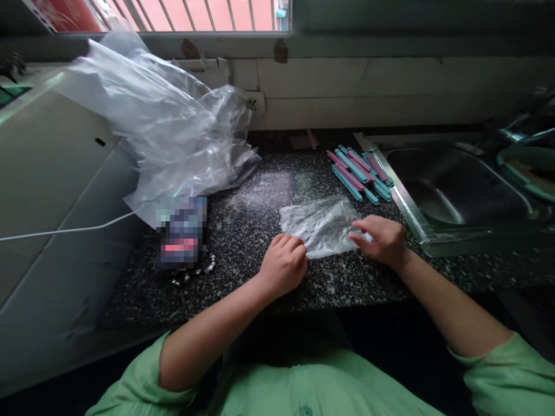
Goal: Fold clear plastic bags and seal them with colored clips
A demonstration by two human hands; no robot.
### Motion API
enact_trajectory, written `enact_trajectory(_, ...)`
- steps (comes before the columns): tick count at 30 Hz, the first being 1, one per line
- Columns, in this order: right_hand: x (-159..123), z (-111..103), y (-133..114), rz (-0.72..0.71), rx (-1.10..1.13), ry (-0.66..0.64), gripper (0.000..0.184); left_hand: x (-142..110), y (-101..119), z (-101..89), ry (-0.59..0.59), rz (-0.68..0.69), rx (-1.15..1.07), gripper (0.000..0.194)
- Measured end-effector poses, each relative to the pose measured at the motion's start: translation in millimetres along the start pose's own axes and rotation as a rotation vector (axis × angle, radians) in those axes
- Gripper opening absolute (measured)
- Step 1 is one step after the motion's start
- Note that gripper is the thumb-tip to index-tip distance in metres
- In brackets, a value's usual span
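A small clear plastic bag (pixel 327 222) lies nearly flat and wrinkled on the speckled dark countertop (pixel 243 277). At its near left corner, my left hand (pixel 284 266) is closed with the fingers curled down on the plastic. My right hand (pixel 381 240) pinches the bag's right edge between thumb and index finger. Beyond the bag, close to the sink, is a loose pile of pink and blue plastic bag-sealing clips (pixel 358 172).
Large clear plastic sheets or bags (pixel 173 121) are heaped at the back left. A phone (pixel 181 234), its screen blurred, lies beside a beaded string (pixel 210 264). A white cable (pixel 87 228) comes in from the left. The metal sink (pixel 459 185) is on the right, with a green basin (pixel 524 173).
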State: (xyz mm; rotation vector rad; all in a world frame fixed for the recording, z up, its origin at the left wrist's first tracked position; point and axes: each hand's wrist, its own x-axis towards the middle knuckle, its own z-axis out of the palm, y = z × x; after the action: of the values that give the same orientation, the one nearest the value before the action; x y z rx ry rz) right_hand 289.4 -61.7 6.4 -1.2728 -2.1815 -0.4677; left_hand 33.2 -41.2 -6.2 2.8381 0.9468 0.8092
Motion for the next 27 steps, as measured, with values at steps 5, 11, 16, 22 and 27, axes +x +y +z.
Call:
enact_trajectory(5, 3.2, 7.7, -45.4, -0.287, -0.092, -0.105, 0.022, 0.6, 0.1, -4.9, 0.043, -0.028, 0.006, 0.012)
enact_trajectory(11, 24.1, 27.4, -62.5, -0.356, -0.167, -0.003, 0.023, -10.1, 6.4, -4.9, 0.025, 0.028, -0.021, 0.010)
enact_trajectory(16, 41.1, 35.4, -60.8, -0.503, -0.096, 0.030, 0.023, -27.7, 15.1, -9.9, 0.113, 0.038, 0.024, 0.007)
enact_trajectory(22, 22.9, 16.9, -66.3, -0.568, 0.002, -0.045, 0.022, -35.8, 35.1, -11.6, 0.200, -0.106, -0.016, 0.012)
enact_trajectory(27, 1.6, 3.9, -60.5, -0.495, 0.001, -0.091, 0.023, -17.2, 27.6, -17.7, -0.014, -0.209, -0.347, 0.014)
